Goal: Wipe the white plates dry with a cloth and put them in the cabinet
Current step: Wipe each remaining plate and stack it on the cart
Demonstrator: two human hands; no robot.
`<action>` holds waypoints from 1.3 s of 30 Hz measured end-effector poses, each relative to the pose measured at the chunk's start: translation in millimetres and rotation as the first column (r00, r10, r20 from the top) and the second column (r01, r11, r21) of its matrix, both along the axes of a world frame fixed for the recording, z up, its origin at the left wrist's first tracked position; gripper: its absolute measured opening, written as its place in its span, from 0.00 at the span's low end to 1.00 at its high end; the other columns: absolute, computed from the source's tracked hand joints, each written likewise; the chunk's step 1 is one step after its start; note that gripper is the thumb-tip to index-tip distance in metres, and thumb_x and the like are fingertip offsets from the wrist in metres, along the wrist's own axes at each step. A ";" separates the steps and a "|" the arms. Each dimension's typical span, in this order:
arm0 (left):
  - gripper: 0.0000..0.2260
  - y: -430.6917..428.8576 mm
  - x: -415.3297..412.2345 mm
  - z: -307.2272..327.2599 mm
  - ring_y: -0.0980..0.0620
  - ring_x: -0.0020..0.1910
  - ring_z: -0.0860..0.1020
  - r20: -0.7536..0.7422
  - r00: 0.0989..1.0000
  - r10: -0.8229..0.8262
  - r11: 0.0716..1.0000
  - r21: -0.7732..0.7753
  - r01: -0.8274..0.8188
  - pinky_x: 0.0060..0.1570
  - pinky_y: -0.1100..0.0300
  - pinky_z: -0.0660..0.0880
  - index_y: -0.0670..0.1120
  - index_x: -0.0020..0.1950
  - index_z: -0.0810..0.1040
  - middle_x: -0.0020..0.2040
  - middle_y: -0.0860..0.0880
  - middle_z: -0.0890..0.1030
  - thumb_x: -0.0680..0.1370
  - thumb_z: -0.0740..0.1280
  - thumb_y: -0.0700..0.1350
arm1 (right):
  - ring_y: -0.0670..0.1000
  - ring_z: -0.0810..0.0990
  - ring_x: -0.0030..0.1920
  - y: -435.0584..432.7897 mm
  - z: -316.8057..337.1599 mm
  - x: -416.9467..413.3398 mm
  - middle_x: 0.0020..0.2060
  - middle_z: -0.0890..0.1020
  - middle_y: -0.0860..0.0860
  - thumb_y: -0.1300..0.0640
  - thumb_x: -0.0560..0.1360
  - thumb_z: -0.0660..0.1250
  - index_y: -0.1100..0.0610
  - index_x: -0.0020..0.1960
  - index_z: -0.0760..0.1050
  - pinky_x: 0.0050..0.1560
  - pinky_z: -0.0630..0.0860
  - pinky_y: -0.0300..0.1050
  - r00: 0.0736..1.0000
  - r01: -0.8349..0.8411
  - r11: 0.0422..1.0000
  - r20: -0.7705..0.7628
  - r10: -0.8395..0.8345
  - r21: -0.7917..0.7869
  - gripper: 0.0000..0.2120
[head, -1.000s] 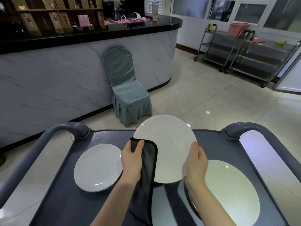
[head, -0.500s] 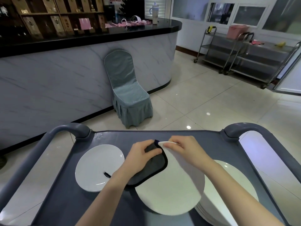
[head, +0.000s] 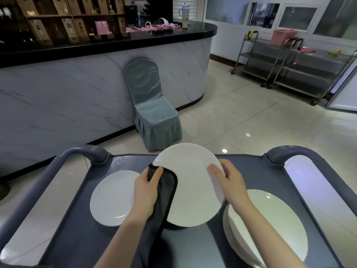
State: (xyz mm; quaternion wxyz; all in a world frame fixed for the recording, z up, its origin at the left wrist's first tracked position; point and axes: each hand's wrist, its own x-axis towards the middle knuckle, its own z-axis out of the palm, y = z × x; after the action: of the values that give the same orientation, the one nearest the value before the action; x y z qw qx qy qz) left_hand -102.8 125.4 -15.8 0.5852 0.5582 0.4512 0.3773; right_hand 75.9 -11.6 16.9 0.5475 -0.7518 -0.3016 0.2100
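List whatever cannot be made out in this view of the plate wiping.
Head view only:
right hand: motion-blurred, so its grip on the held plate is unclear.
cloth: lower end hidden behind the left hand and forearm.
plate stack: count unreadable; near edge covered by the right forearm.
cabinet: none identifiable.

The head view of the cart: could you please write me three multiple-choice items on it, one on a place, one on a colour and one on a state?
1. Where does the single plate lie on the cart? A) left of the held plate B) right of the held plate C) under the held plate
2. What colour is the cloth? A) pink B) dark grey C) white
3. How is the held plate? A) flat on the cart B) tilted, between both hands C) resting on the single plate
Key: 1 A, it lies beside the left hand; 2 B, it looks dark grey against the white plate; 3 B, the left hand presses the cloth on it and the right hand grips its rim.
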 end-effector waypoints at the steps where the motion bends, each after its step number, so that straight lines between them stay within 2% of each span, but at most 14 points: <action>1: 0.07 5.3 0.5 5.4 0.58 0.38 0.79 -0.051 0.995 -0.089 0.990 0.101 0.094 0.40 0.65 0.76 0.48 0.43 0.81 0.38 0.51 0.84 0.78 0.69 0.49 | 0.40 0.77 0.37 2.4 10.3 6.7 0.36 0.81 0.37 0.49 0.78 0.68 0.45 0.43 0.78 0.40 0.71 0.32 0.993 -0.089 0.995 0.075 0.092 -0.044 0.05; 5: 0.04 16.0 14.9 23.9 0.61 0.38 0.77 -0.318 0.830 -0.459 0.790 0.281 0.544 0.41 0.65 0.74 0.51 0.44 0.81 0.38 0.53 0.83 0.76 0.72 0.50 | 0.38 0.71 0.32 18.7 35.3 11.7 0.29 0.76 0.39 0.47 0.78 0.68 0.44 0.33 0.75 0.35 0.66 0.33 0.862 -0.386 0.880 0.232 0.452 -0.278 0.15; 8: 0.02 17.1 18.9 24.6 0.62 0.39 0.79 -0.312 0.806 -0.503 0.772 0.257 0.581 0.42 0.67 0.74 0.57 0.44 0.81 0.40 0.57 0.84 0.77 0.71 0.51 | 0.41 0.66 0.31 20.0 30.6 10.6 0.27 0.71 0.43 0.47 0.79 0.67 0.51 0.32 0.73 0.33 0.63 0.36 0.845 -0.398 0.881 0.273 0.461 -0.255 0.18; 11: 0.05 10.8 12.5 14.4 0.62 0.38 0.80 -0.212 0.922 -0.325 0.901 0.226 0.370 0.39 0.69 0.74 0.58 0.42 0.81 0.39 0.57 0.84 0.78 0.69 0.51 | 0.43 0.65 0.31 15.4 21.2 14.0 0.28 0.70 0.46 0.48 0.79 0.68 0.54 0.33 0.74 0.32 0.61 0.37 0.936 -0.256 0.962 0.224 0.271 -0.091 0.18; 15: 0.08 -14.3 9.0 -16.9 0.54 0.44 0.81 -0.043 0.999 -0.009 0.996 -0.092 0.005 0.47 0.55 0.78 0.51 0.43 0.81 0.41 0.51 0.84 0.79 0.68 0.52 | 0.43 0.62 0.28 10.2 2.6 1.6 0.24 0.65 0.41 0.51 0.79 0.68 0.48 0.26 0.66 0.31 0.60 0.37 0.997 0.078 0.997 0.018 -0.078 0.023 0.23; 18: 0.05 -48.3 24.5 -30.0 0.54 0.46 0.79 0.061 0.957 0.285 0.912 -0.323 -0.251 0.50 0.60 0.74 0.49 0.45 0.79 0.44 0.52 0.83 0.80 0.68 0.48 | 0.44 0.67 0.28 12.0 -20.9 -28.8 0.24 0.70 0.40 0.51 0.79 0.66 0.48 0.26 0.69 0.34 0.66 0.42 0.843 0.446 0.892 -0.372 -0.389 0.078 0.22; 21: 0.10 -56.0 28.7 -30.4 0.53 0.39 0.74 0.029 0.935 0.353 0.892 -0.311 -0.328 0.46 0.60 0.71 0.46 0.39 0.75 0.38 0.53 0.78 0.80 0.68 0.45 | 0.48 0.78 0.36 8.8 -44.4 -53.2 0.35 0.80 0.45 0.48 0.81 0.62 0.53 0.39 0.76 0.38 0.72 0.43 0.717 0.586 0.808 -0.499 -0.487 0.053 0.14; 25: 0.13 -31.4 17.2 -29.6 0.49 0.40 0.71 -0.016 0.969 0.246 0.902 -0.362 -0.235 0.46 0.54 0.72 0.40 0.39 0.73 0.38 0.45 0.75 0.80 0.68 0.45 | 0.49 0.81 0.48 -12.2 -54.9 -45.3 0.47 0.83 0.47 0.50 0.81 0.62 0.49 0.54 0.76 0.43 0.75 0.43 0.899 0.330 0.943 -0.293 -0.325 -0.034 0.06; 28: 0.09 -7.9 12.5 -22.1 0.49 0.42 0.78 0.013 0.987 0.162 0.893 -0.427 -0.141 0.43 0.57 0.76 0.40 0.44 0.78 0.43 0.46 0.82 0.80 0.68 0.45 | 0.37 0.75 0.64 -36.1 -47.4 -31.4 0.65 0.77 0.37 0.49 0.77 0.71 0.37 0.67 0.70 0.56 0.72 0.28 1.000 0.005 1.000 0.009 -0.005 0.027 0.21; 30: 0.08 7.3 11.4 -14.3 0.51 0.42 0.80 -0.012 0.995 0.102 0.900 -0.424 -0.097 0.37 0.60 0.75 0.43 0.44 0.79 0.43 0.47 0.83 0.80 0.67 0.45 | 0.38 0.61 0.75 -48.8 -40.4 -18.4 0.77 0.63 0.39 0.42 0.75 0.71 0.40 0.74 0.66 0.72 0.61 0.32 0.888 -0.182 0.981 0.417 0.191 -0.060 0.29; 32: 0.08 19.4 10.9 -6.7 0.51 0.42 0.80 -0.070 0.997 0.036 0.919 -0.390 -0.060 0.37 0.60 0.74 0.44 0.43 0.79 0.43 0.46 0.83 0.81 0.66 0.45 | 0.50 0.60 0.78 -52.6 -33.5 -8.2 0.78 0.63 0.50 0.38 0.76 0.67 0.49 0.72 0.73 0.78 0.56 0.50 0.542 -0.294 0.934 0.769 0.339 -0.204 0.28; 33: 0.09 23.3 11.1 -3.0 0.50 0.43 0.80 -0.083 0.997 -0.004 0.926 -0.378 -0.027 0.38 0.60 0.75 0.44 0.43 0.79 0.43 0.46 0.83 0.81 0.66 0.45 | 0.54 0.63 0.77 -51.3 -29.7 -5.7 0.76 0.67 0.53 0.38 0.77 0.66 0.51 0.69 0.76 0.76 0.59 0.57 0.380 -0.312 0.911 0.843 0.380 -0.270 0.25; 35: 0.09 28.1 12.3 4.3 0.49 0.44 0.81 -0.082 0.991 -0.102 0.928 -0.366 0.065 0.42 0.58 0.76 0.43 0.44 0.80 0.43 0.46 0.83 0.81 0.66 0.44 | 0.57 0.74 0.71 -45.5 -20.2 -6.8 0.69 0.76 0.53 0.47 0.78 0.65 0.54 0.62 0.81 0.69 0.71 0.62 0.211 -0.342 0.890 0.899 0.385 -0.300 0.17; 39: 0.08 35.6 9.2 14.8 0.47 0.44 0.81 0.016 0.982 -0.186 0.892 -0.417 0.176 0.48 0.55 0.78 0.38 0.50 0.80 0.44 0.43 0.84 0.82 0.63 0.40 | 0.54 0.84 0.58 -37.0 -7.9 -13.2 0.59 0.84 0.51 0.56 0.77 0.64 0.54 0.56 0.85 0.55 0.81 0.50 0.120 -0.374 0.896 0.945 0.305 -0.241 0.13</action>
State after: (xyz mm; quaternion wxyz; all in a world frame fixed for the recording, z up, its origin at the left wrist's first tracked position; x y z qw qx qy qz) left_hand -93.5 161.0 -1.0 0.7176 0.4648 0.4745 0.2095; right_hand 62.6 -48.6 9.1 0.1948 -0.6095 -0.7432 -0.1957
